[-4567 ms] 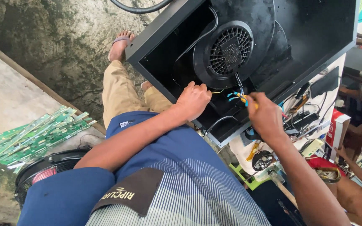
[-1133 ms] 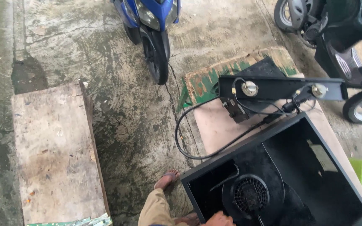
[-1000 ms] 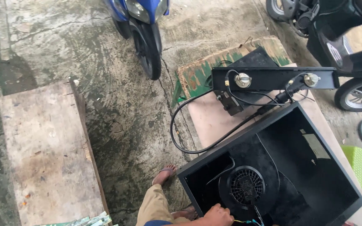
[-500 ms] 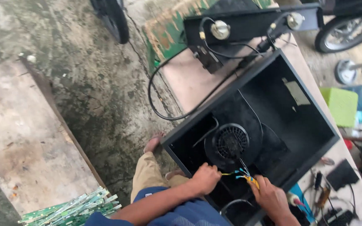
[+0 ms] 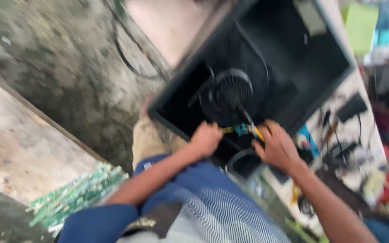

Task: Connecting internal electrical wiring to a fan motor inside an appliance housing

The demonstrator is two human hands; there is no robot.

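I've got the black box [image 5: 289, 67] tipped toward me w/ its open side facing up, low edge resting near my knee [image 5: 149, 139], so I can reach straight in w/o leaning over. The round fan [image 5: 228, 94] sits in the middle of the box, and the coloured wires [image 5: 244, 130] come off just below it, right at the near edge; that's where both hands meet.

My left hand [image 5: 205, 138] is curled in, fingers closed at the left end of the wires, yellow bit just beside my knuckles. Looks like I'm pinching that end, but the shot is blurred, so can't swear to the grip. My right hand [image 5: 278, 146] comes in from the other side, fingers bent around the orange/yellow end by the blue piece. Hands are near each other, wires stretched between them, prob. so the ends stay taut and apart while I work on them.

A black cable [image 5: 129, 49] loops on the concrete floor [image 5: 59, 58] beyond the box. To my left there's a wooden board [image 5: 19, 153], w/ a bunch of green strips [image 5: 75, 198] lying at its near edge, well apart from my hands. To my right, a cluttered mat w/ dark gear and cords [image 5: 347, 130], kept within arm's reach. Too blurred to tell what each bit is.
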